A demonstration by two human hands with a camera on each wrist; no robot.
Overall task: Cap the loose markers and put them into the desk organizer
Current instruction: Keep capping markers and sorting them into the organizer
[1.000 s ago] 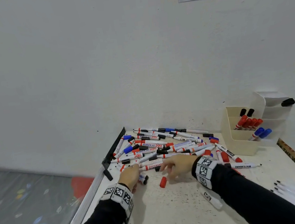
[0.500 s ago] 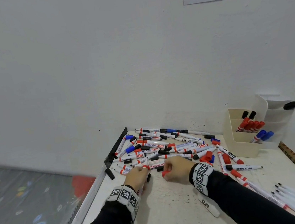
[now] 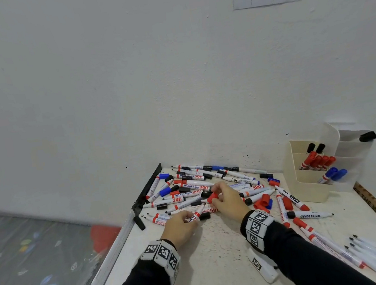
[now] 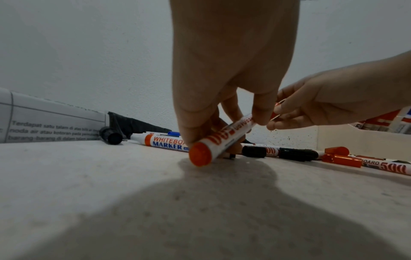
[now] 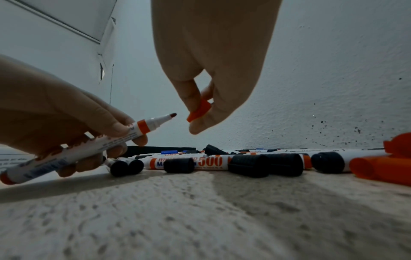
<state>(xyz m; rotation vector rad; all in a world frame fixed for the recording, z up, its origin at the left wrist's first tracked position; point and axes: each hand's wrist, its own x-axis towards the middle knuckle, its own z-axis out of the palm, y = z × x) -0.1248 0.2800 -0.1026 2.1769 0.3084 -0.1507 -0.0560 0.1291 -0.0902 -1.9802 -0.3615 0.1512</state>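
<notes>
My left hand (image 3: 183,222) grips an uncapped red whiteboard marker (image 5: 89,146) by its barrel, tip raised toward the right; the same marker (image 4: 220,140) shows its red butt end in the left wrist view. My right hand (image 3: 224,199) pinches a red cap (image 5: 199,110) between thumb and fingers, a short gap from the marker's tip. The cap (image 3: 212,197) sits just above the pile of loose markers and caps (image 3: 199,188). The cream desk organizer (image 3: 306,189) stands at the right with red, blue and black capped markers in it.
Loose black caps (image 5: 249,165) and red caps (image 5: 378,168) lie on the white table (image 3: 221,268). More markers (image 3: 373,254) lie at the near right. A black-edged board (image 3: 148,190) borders the table's left edge; the wall is close behind.
My right hand has lifted the red cap off the table and raised it over the pile. My left hand has picked the red marker up and tilted its tip toward the cap.
</notes>
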